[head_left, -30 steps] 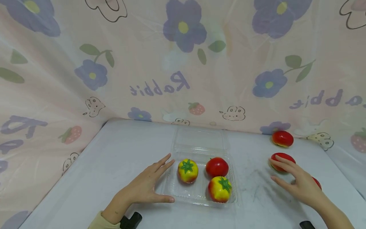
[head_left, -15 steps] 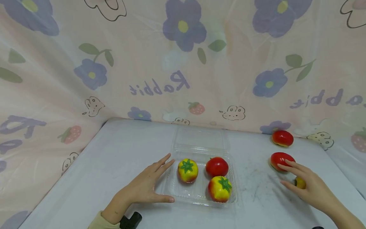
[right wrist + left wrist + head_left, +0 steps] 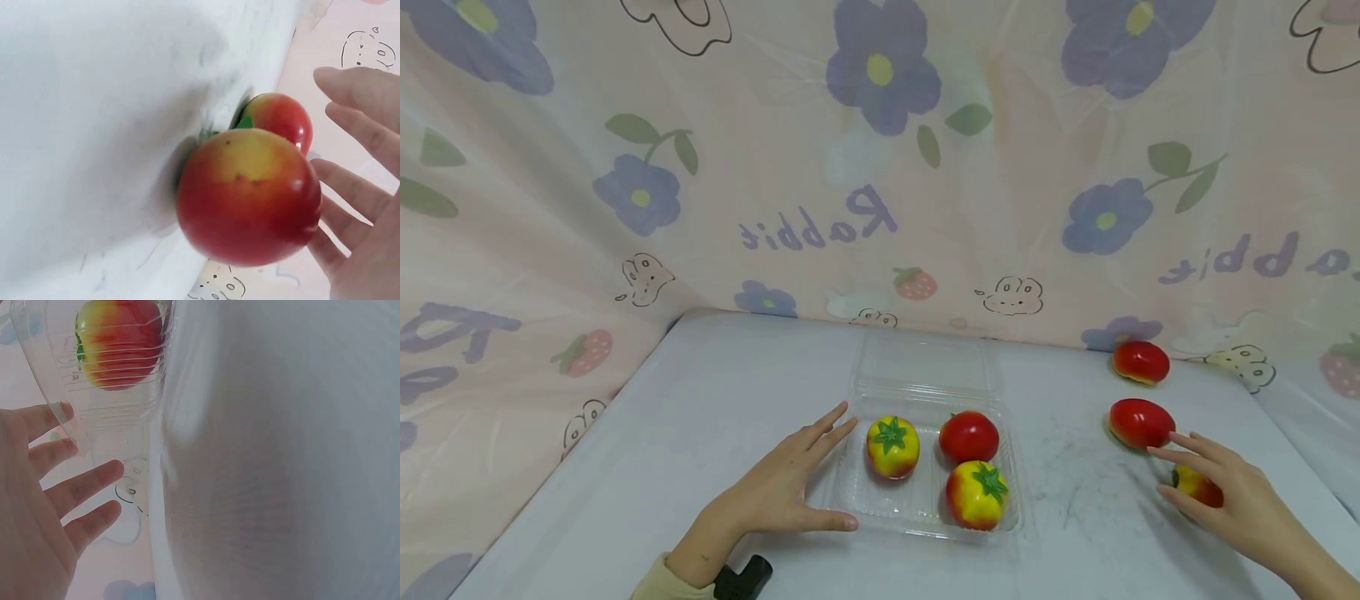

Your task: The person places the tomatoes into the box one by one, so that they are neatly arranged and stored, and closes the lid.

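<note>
Khaki cloth, a cuff (image 3: 662, 585), sits at your far left, leading to your left hand (image 3: 782, 493), spread wide at the nine o'clock side of the clear container (image 3: 917, 507); whether it touches, you cannot tell. Three pieces look placed: a yellow fruit (image 3: 887, 457) near ten, a red fruit (image 3: 970, 439) at one and a yellow-and-red fruit (image 3: 973, 502) at five, with the lid (image 3: 925, 364) folded back at twelve. You seem half done, as three more lie on the bench (image 3: 760, 392): a far red fruit (image 3: 1141, 362) at two, a middle red fruit (image 3: 1137, 422) at three, and the near fruit (image 3: 1199, 486) just past three, your right hand (image 3: 1249, 502) held wide around it, contact unclear. Its yellow, leafy end points between nine and ten; it looks nearly round, so its long axis is hard to judge.
</note>
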The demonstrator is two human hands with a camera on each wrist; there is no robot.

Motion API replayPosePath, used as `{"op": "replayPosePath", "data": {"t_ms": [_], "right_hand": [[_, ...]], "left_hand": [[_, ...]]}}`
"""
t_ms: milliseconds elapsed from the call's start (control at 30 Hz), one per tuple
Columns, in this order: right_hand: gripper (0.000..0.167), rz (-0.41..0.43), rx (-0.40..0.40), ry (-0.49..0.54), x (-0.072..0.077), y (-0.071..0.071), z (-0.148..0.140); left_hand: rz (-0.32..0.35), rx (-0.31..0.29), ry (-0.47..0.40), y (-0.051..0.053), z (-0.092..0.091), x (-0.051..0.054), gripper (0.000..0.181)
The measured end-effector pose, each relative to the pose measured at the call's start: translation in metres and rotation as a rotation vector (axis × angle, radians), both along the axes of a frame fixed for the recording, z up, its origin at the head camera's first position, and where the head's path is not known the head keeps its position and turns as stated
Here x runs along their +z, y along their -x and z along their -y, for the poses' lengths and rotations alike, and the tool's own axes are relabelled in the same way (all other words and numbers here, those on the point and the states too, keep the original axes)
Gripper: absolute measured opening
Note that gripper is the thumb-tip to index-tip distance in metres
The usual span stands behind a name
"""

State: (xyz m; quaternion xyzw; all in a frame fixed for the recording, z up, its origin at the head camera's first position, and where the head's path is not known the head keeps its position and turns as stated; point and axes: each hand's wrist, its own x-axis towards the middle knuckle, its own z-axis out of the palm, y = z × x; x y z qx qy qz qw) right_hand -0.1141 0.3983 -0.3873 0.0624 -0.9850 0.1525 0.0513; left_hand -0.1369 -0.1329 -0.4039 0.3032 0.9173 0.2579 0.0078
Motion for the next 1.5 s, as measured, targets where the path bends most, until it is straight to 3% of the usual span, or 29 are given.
{"op": "replayPosePath", "data": {"t_ms": [500,1000,1500], "right_hand": [[0.049,0.054,-0.015,-0.053,-0.002,-0.004,-0.016],[0.058,0.113,-0.097,-0.067,-0.013,-0.01,-0.039],[0.077,0.227,-0.205,-0.058,-0.018,-0.02,-0.051]], "left_hand": [[0.009,0.006,0.003,0.0,0.0,0.001,0.106],[0.015,0.006,0.0,0.0,0.001,-0.001,0.105],[-0.009,0.002,-0.001,0.0,0.001,-0.001,0.105]]}}
